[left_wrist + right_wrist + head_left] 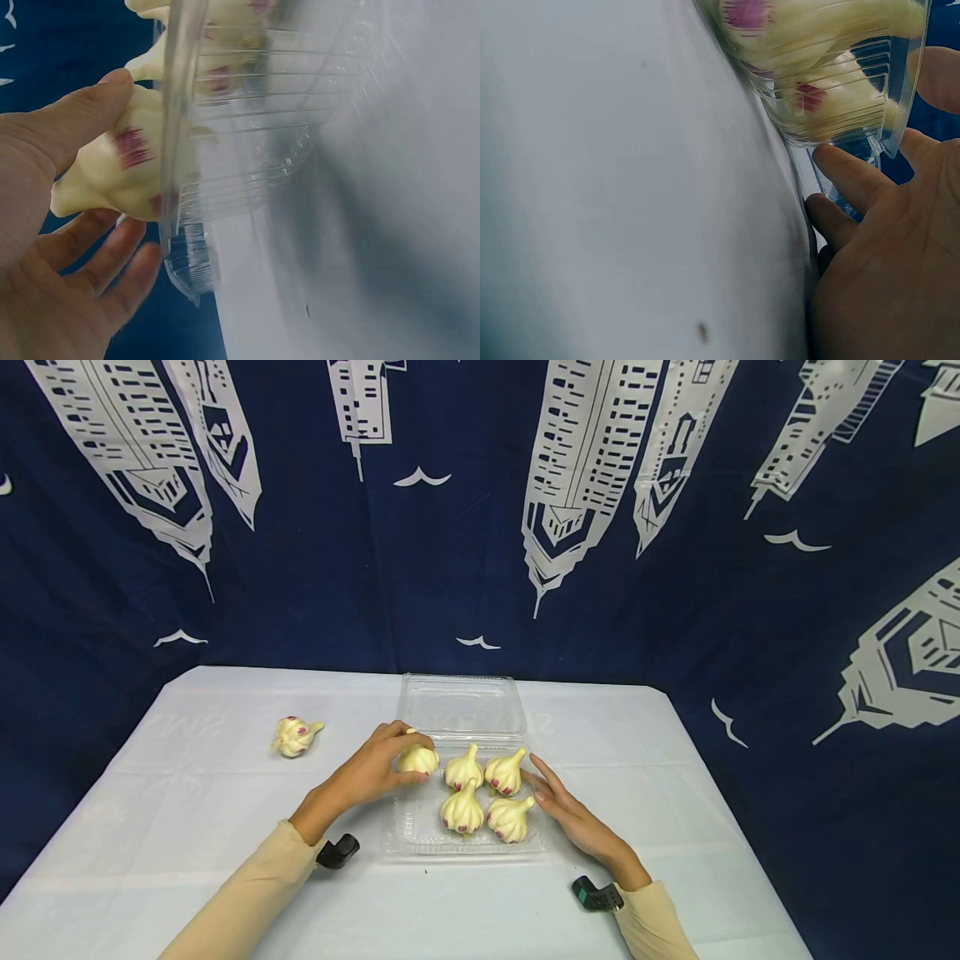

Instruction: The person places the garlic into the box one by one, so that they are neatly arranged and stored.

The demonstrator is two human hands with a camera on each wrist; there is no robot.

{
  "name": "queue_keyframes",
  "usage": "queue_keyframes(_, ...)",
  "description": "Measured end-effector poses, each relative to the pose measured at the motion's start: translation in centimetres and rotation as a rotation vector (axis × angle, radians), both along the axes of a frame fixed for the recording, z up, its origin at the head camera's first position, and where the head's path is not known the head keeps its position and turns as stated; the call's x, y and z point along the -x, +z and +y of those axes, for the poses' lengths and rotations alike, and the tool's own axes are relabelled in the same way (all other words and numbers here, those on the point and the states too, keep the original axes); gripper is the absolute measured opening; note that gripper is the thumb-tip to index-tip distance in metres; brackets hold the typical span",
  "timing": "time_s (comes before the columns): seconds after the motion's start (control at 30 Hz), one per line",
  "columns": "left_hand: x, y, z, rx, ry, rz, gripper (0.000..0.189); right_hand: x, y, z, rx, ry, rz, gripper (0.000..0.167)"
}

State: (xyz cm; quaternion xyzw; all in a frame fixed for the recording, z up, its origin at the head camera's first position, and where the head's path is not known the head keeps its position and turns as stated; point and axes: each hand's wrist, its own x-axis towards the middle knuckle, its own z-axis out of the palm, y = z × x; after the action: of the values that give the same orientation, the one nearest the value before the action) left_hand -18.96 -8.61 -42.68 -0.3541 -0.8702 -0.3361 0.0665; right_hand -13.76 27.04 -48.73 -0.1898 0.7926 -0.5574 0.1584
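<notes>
My left hand (pixel 375 766) grips a garlic bulb (pixel 417 760) between thumb and fingers over the back left of a clear plastic clamshell box (pixel 416 837). In the left wrist view this garlic bulb (pixel 120 161) overlaps the box's rim, the thumb lying on its upper side. Several more cream bulbs with purple marks fill the middle and right of the box, one of them a front right bulb (pixel 510 820). Along the box's right wall lies my right hand (pixel 570 817), its fingers extended. In the right wrist view, fingertips (pixel 832 157) are right at the box's side.
The box's hinged lid (pixel 462 706) lies folded back behind it. A single loose garlic bulb (pixel 296 737) sits on the white tablecloth (pixel 225 827) to the left. Behind the table hangs a dark blue curtain (pixel 450 560) with white building prints.
</notes>
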Motion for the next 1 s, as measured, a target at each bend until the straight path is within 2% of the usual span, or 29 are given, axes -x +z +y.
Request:
queue_keyframes(0.23,0.0,-0.2,0.5,0.067,0.016,-0.053,0.038,0.1,-0.1,0.0,0.015,0.009,0.001,0.061)
queue_keyframes(0.6,-0.2,-0.7,1.2,0.197,0.076,-0.031,0.043,0.0,0.0,0.0,0.010,0.004,-0.005,0.061)
queue_keyframes(0.83,-0.4,-0.6,1.2,0.200,0.081,-0.038,0.044,0.0,0.0,0.0,0.008,0.008,0.000,0.062)
queue_keyframes(1.0,-0.6,-0.2,1.0,0.165,0.080,-0.009,0.044,0.0,0.0,0.0,0.008,0.008,-0.003,0.062)
